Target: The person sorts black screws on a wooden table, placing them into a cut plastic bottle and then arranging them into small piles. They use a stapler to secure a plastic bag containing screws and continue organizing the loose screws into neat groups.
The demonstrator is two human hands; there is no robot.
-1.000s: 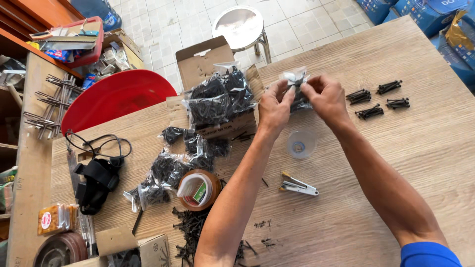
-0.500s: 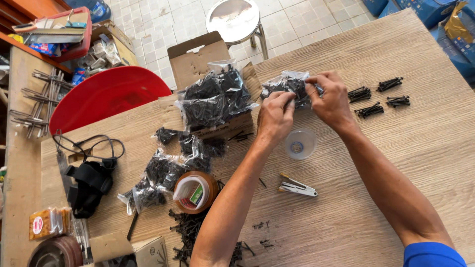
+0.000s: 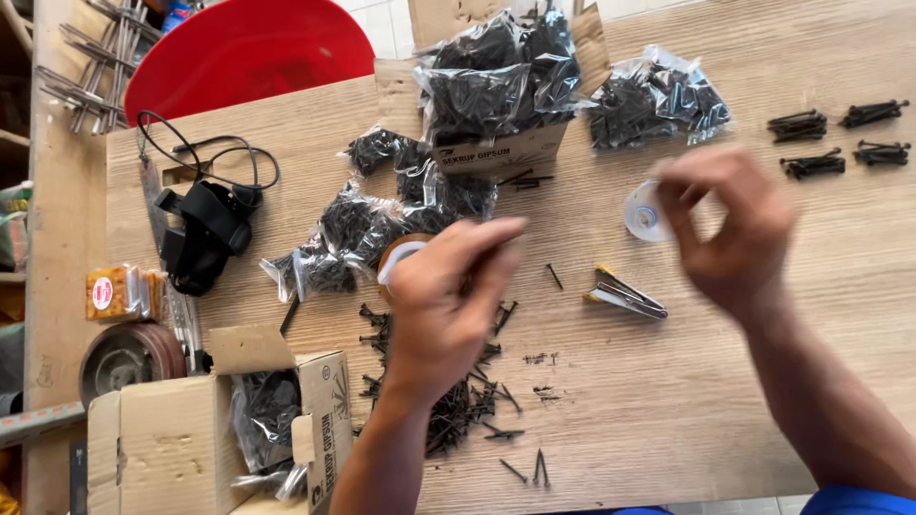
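Bare forearms, blue sleeve

- Head view: single camera worn on the person's head, looking steeply down, close over the wooden table and both forearms.

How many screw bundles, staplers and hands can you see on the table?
Screw bundles: 4
Stapler: 1
Hands: 2 (left hand, right hand)
Total: 7
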